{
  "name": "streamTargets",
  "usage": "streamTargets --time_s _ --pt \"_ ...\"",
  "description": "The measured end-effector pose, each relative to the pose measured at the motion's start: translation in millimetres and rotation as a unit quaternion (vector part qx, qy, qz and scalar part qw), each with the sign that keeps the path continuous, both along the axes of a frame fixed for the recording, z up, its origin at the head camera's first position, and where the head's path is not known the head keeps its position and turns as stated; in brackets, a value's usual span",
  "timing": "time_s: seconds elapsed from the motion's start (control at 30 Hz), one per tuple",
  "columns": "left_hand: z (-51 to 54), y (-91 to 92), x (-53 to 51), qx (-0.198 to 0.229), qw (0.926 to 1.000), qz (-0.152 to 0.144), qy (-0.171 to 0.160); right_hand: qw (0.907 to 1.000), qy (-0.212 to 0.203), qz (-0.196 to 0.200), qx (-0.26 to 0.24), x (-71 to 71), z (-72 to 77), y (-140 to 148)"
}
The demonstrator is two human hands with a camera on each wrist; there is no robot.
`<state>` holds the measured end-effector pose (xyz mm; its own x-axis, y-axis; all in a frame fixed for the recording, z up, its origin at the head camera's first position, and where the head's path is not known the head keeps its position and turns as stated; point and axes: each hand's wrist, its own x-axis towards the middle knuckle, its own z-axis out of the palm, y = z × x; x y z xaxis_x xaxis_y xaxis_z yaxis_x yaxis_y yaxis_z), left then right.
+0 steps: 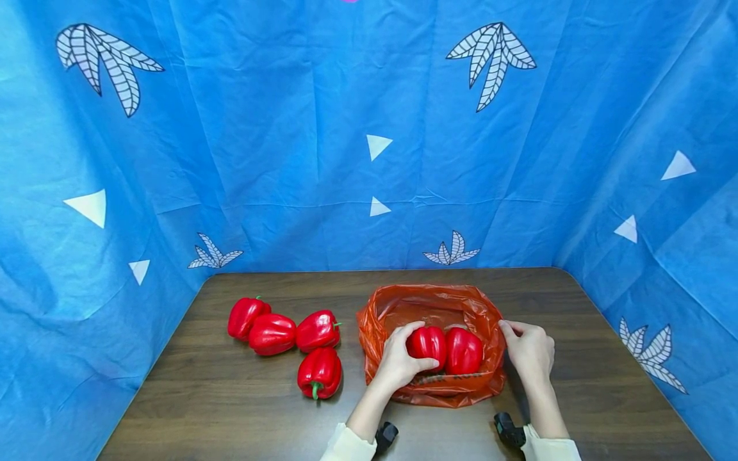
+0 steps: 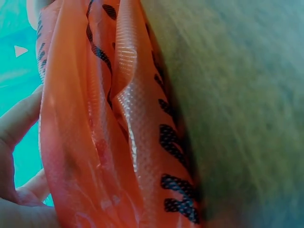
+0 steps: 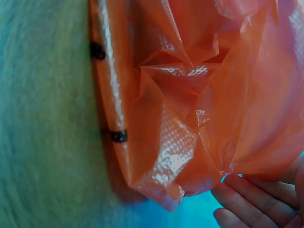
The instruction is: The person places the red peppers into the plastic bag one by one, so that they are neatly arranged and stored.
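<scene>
An orange-red plastic bag (image 1: 398, 392) stands with its mouth spread on the table, and two red bell peppers (image 1: 464, 351) sit side by side in it. My left hand (image 1: 399, 358) reaches over the bag's left rim, thumb and fingers curled round the left bell pepper (image 1: 428, 346). At the bag's right rim, my right hand (image 1: 529, 349) pinches the plastic between thumb and fingers. The left wrist view has the printed bag wall (image 2: 95, 142) in front of the left fingers. In the right wrist view, the right fingers (image 3: 251, 202) lie at the bag's edge.
Several more red bell peppers (image 1: 273, 334) lie grouped on the left of the brown wooden table (image 1: 219, 410). A blue cloth (image 1: 323, 128) with white leaf and triangle prints hangs behind the table and along both sides.
</scene>
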<state>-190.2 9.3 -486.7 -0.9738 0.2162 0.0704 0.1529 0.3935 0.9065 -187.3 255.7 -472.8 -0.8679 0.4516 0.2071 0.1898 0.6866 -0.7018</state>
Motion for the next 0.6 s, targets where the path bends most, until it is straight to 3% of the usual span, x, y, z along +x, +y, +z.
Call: streamTargets --time_s 0.6 --pt "-4.7 2.0 0.9 -0.021 0.9996 -0.019 0.005 1.0000 -0.003 0.001 -0.002 0.2 -0.6 -0.7"
